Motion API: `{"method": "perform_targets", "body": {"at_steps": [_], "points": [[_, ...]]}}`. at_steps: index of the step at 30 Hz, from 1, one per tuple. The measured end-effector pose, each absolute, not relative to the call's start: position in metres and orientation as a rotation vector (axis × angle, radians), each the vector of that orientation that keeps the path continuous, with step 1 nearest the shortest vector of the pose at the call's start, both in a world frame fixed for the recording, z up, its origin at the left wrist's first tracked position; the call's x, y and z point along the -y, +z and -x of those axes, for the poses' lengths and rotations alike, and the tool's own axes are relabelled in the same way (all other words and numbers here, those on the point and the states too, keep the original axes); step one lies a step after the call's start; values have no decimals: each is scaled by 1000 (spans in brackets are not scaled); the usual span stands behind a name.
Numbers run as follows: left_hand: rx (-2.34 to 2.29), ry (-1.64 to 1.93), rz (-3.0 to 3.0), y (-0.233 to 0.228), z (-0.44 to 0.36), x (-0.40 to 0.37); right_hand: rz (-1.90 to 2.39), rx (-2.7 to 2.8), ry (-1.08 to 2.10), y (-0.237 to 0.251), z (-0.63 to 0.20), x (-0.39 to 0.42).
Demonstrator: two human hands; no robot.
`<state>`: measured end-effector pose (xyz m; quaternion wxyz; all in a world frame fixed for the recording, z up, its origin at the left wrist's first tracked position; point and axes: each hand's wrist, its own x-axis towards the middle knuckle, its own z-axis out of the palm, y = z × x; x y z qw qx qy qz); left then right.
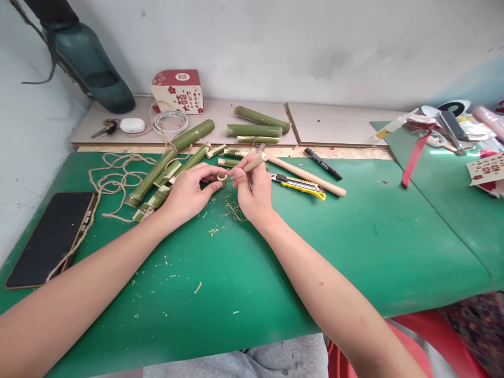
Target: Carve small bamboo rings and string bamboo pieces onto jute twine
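Note:
My left hand (188,191) pinches a small bamboo ring (222,180) between thumb and fingers over the green mat (354,236). Opposite it, my right hand (252,191) grips a tool by its pale wooden handle (255,161), its tip down at the ring. Bamboo shavings (234,210) lie on the mat just below both hands. Split green bamboo pieces (165,176) lie to the left of my left hand.
A yellow utility knife (301,185), a long wooden stick (311,178) and a black marker (323,163) lie to the right. Twine (114,178) and a phone (51,236) are on the left. Bamboo tubes (255,126), a red-and-white box (178,90), an earbud case (132,125) and keys sit behind.

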<state>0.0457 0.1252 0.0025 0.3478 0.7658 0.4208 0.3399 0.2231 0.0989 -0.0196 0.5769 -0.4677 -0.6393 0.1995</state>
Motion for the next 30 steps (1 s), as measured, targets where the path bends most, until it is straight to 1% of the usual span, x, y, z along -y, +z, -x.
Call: {"method": "perform_targets", "body": {"at_steps": [8,15,19,24,30], "points": [[-1108,894,-1977,1,-46,-125,1066,1448,469,-23,-224,-102],[-1074,890,-1981,2,-47,-124,1115,1623,477,-18,-223,-100],[-1101,891,-1985,2,-46,-125,1117,1544,456,-19,-222,-100],[-1076,903,-1977,0,-46,-126,1120,1657,427,-17,-222,-101],[-1089,895,-1981,1,-47,-125,1143,1606,404,-16,-223,-101]]}}
